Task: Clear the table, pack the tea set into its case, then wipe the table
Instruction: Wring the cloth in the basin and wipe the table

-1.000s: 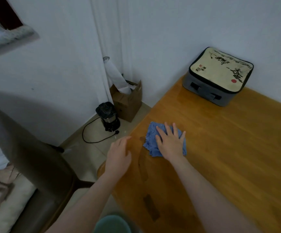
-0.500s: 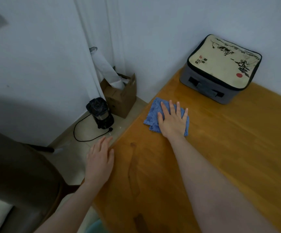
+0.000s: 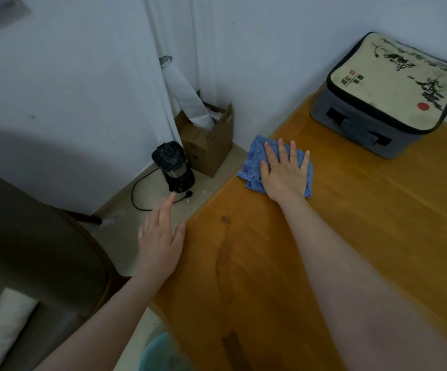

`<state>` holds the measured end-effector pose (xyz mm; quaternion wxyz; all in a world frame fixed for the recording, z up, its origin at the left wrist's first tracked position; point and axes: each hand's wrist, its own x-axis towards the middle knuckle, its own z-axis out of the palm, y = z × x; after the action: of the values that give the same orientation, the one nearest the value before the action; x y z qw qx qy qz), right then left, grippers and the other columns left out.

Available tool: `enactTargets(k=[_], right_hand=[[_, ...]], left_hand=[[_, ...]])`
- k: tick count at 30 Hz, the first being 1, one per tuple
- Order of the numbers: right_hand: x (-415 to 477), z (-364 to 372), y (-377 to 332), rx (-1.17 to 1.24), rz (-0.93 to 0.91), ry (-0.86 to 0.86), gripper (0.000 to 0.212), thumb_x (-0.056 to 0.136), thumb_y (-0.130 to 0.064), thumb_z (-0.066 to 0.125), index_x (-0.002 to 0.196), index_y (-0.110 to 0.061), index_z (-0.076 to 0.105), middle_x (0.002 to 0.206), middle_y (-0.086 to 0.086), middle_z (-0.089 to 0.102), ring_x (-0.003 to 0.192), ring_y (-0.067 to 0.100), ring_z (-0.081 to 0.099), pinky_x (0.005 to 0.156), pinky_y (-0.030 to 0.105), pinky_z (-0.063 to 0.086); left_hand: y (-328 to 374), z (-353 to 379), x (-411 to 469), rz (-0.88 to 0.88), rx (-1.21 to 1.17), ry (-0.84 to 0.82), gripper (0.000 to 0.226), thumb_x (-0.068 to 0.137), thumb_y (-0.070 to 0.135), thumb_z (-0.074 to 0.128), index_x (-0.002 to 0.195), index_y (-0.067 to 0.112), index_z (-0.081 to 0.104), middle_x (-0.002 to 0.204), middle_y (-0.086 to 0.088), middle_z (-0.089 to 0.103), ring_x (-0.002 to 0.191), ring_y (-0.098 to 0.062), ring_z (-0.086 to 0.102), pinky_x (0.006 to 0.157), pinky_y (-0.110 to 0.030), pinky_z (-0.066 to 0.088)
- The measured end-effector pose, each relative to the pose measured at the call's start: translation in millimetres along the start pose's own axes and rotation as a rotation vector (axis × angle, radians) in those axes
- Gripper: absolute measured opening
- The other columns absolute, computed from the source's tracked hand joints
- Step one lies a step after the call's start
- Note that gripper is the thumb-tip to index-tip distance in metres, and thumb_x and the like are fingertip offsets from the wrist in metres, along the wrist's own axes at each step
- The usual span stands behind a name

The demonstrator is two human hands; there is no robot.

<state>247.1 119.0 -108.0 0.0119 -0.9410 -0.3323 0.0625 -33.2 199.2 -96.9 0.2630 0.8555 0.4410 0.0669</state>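
My right hand [image 3: 283, 172] lies flat, fingers spread, pressing a blue cloth [image 3: 254, 162] onto the wooden table [image 3: 364, 236] near its far left edge. The cloth pokes out to the left and right of the hand. My left hand [image 3: 160, 236] hovers open at the table's left edge, palm down, holding nothing. The tea set case [image 3: 388, 95], grey with a cream lid bearing black ink painting and a red dot, sits zipped shut at the table's far corner against the wall.
On the floor left of the table stand a black coffee maker [image 3: 172, 167] with its cord and a brown cardboard box [image 3: 209, 145] holding a white roll. A dark chair [image 3: 37, 250] is at the lower left. A light blue bucket rim [image 3: 158, 354] shows below.
My right hand has slid the blue cloth away from me along the table's left side, toward the case. My left hand has drifted off the table corner to beside its edge.
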Motion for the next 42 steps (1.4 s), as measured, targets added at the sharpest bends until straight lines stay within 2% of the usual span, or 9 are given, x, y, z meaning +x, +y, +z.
enactTargets(k=[3, 5, 10, 17, 22, 29, 34, 39, 42], right_hand=[[-28.5, 4.2, -20.1, 0.017, -0.054, 0.001, 0.054, 0.102, -0.046, 0.009, 0.154, -0.034, 0.002, 0.163, -0.003, -0.002, 0.149, 0.022, -0.011, 0.117, 0.053, -0.013], [-46.1, 7.2, -32.4, 0.034, -0.072, 0.001, 0.053, 0.103, -0.045, 0.009, 0.154, -0.035, 0.003, 0.163, -0.004, -0.002, 0.149, 0.022, -0.011, 0.117, 0.052, -0.014], [-88.7, 16.0, -62.0, 0.063, -0.102, 0.017, 0.053, 0.103, -0.044, 0.011, 0.154, -0.034, 0.005, 0.163, -0.003, 0.0, 0.149, 0.023, -0.01, 0.117, 0.052, -0.015], [-154.2, 26.2, -105.5, 0.08, -0.139, 0.011, 0.053, 0.103, -0.045, 0.013, 0.154, -0.035, 0.005, 0.163, -0.003, 0.001, 0.149, 0.024, -0.008, 0.117, 0.053, -0.013], [-198.9, 30.4, -133.8, 0.109, -0.194, -0.014, 0.052, 0.103, -0.044, 0.015, 0.154, -0.037, 0.004, 0.163, -0.004, -0.002, 0.149, 0.025, -0.01, 0.116, 0.053, -0.015], [-248.5, 37.7, -142.9, 0.078, -0.275, -0.031, 0.053, 0.102, -0.045, 0.012, 0.154, -0.038, 0.004, 0.163, -0.004, -0.001, 0.149, 0.026, -0.009, 0.116, 0.056, -0.012], [-277.8, 39.6, -129.6, 0.06, -0.266, -0.037, 0.066, 0.09, -0.049, -0.009, 0.153, -0.039, 0.004, 0.163, -0.005, 0.002, 0.15, 0.025, -0.006, 0.117, 0.056, -0.01], [-312.9, 41.5, -106.9, 0.087, -0.171, 0.006, 0.06, 0.095, -0.05, 0.002, 0.153, -0.039, 0.014, 0.162, -0.005, 0.011, 0.15, 0.025, 0.002, 0.117, 0.055, -0.009], [-332.0, 44.2, -88.4, 0.108, -0.11, 0.061, 0.056, 0.097, -0.05, 0.014, 0.151, -0.037, 0.027, 0.16, -0.004, 0.023, 0.149, 0.026, 0.012, 0.117, 0.055, -0.003]], left_hand=[[-1.5, -5.3, -6.1, -0.031, -0.028, 0.039, 0.019, 0.098, 0.033, 0.042, 0.113, 0.025, 0.051, 0.137, 0.003, 0.045, 0.133, -0.016, 0.036, 0.113, -0.044, 0.023], [-3.2, -9.8, -14.0, -0.011, -0.048, 0.059, 0.018, 0.098, 0.032, 0.037, 0.097, 0.022, 0.052, 0.125, 0.002, 0.049, 0.123, -0.015, 0.043, 0.107, -0.038, 0.027], [-13.2, -24.8, -31.9, 0.012, -0.056, 0.08, 0.027, 0.101, 0.025, 0.033, 0.106, 0.014, 0.057, 0.122, 0.003, 0.05, 0.118, -0.012, 0.043, 0.106, -0.036, 0.028], [-28.1, -48.1, -60.5, -0.063, -0.162, -0.003, 0.02, 0.099, 0.019, 0.045, 0.093, 0.023, 0.064, 0.122, 0.011, 0.046, 0.125, -0.011, 0.035, 0.108, -0.041, 0.026], [-47.0, -56.1, -88.9, -0.039, -0.222, -0.01, 0.026, 0.093, 0.015, 0.057, 0.113, 0.03, 0.062, 0.126, 0.007, 0.048, 0.127, -0.017, 0.038, 0.102, -0.03, 0.027], [-55.2, -66.4, -125.3, 0.041, -0.137, 0.018, 0.042, 0.093, 0.017, 0.059, 0.131, 0.032, 0.055, 0.081, 0.004, 0.053, 0.082, -0.016, 0.051, 0.074, -0.033, 0.048], [-54.3, -68.6, -144.1, 0.017, -0.193, 0.001, 0.036, 0.098, 0.013, 0.048, 0.128, 0.03, 0.059, 0.103, 0.005, 0.062, 0.094, -0.011, 0.055, 0.079, -0.027, 0.044], [-50.2, -65.7, -156.6, 0.057, -0.22, -0.051, 0.04, 0.097, 0.013, 0.047, 0.134, 0.027, 0.052, 0.125, 0.001, 0.056, 0.117, -0.016, 0.052, 0.099, -0.034, 0.044], [-48.8, -63.4, -159.0, 0.075, -0.211, -0.115, 0.048, 0.094, 0.009, 0.049, 0.14, 0.025, 0.046, 0.133, 0.0, 0.048, 0.122, -0.017, 0.046, 0.097, -0.027, 0.037]])
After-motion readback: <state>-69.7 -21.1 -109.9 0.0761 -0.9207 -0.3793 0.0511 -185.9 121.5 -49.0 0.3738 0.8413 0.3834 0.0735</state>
